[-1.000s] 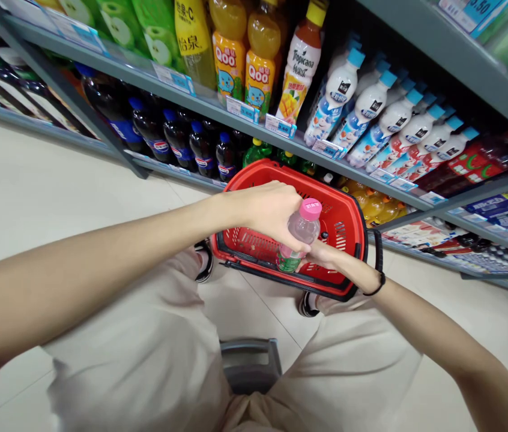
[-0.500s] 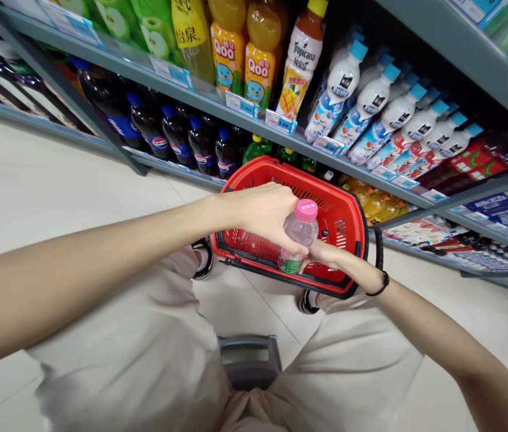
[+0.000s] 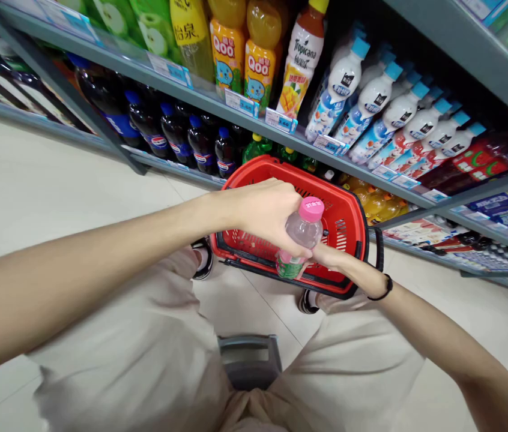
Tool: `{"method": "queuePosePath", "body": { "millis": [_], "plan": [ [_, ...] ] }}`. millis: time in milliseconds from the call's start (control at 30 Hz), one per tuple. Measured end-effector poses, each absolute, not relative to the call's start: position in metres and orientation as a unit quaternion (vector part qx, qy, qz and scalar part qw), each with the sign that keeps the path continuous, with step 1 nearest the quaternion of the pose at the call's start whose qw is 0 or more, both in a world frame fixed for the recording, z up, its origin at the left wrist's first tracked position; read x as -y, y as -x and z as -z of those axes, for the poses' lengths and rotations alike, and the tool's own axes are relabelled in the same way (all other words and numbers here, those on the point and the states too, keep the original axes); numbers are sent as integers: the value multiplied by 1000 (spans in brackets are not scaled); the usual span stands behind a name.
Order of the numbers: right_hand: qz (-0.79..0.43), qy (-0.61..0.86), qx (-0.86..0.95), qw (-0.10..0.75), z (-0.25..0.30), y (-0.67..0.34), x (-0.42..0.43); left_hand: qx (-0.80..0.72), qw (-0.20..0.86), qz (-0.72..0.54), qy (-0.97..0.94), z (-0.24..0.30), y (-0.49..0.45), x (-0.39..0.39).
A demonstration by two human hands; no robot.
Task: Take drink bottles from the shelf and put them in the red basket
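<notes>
A clear plastic bottle with a pink cap and a pink and green label is held over a red shopping basket. My left hand is wrapped round the bottle's upper body from the left. Lower down on the right side, my right hand also grips the bottle, its fingers partly hidden behind it. The bottle leans slightly, cap up and to the right. Under my hands, the basket's slotted floor shows in part, and its black handle sticks out at the right.
Ahead runs a grey shelf with Qoo bottles, a Tropicana bottle and white bottles with blue caps. Dark cola bottles stand below. Between my knees is a grey stool.
The bottle has shifted slightly to the right at its cap, tilting a bit more. Both hands stay on it, and the basket has not moved.
</notes>
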State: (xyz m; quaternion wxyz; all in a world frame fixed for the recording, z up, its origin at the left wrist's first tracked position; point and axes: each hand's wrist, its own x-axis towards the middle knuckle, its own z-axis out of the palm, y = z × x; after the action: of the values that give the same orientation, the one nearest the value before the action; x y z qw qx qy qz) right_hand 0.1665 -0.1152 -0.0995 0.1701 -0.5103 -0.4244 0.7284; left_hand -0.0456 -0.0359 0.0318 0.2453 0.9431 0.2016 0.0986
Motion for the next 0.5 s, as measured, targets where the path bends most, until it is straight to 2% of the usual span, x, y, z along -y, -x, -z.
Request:
{"method": "queuePosePath", "body": {
  "millis": [267, 500],
  "plan": [
    [-738, 509, 408, 176, 96, -163, 113, -212, 238, -68, -945, -26, 44, 36],
    [-758, 501, 394, 139, 97, -164, 111, -219, 229, -60, -946, -30, 43, 36]
  ]
}}
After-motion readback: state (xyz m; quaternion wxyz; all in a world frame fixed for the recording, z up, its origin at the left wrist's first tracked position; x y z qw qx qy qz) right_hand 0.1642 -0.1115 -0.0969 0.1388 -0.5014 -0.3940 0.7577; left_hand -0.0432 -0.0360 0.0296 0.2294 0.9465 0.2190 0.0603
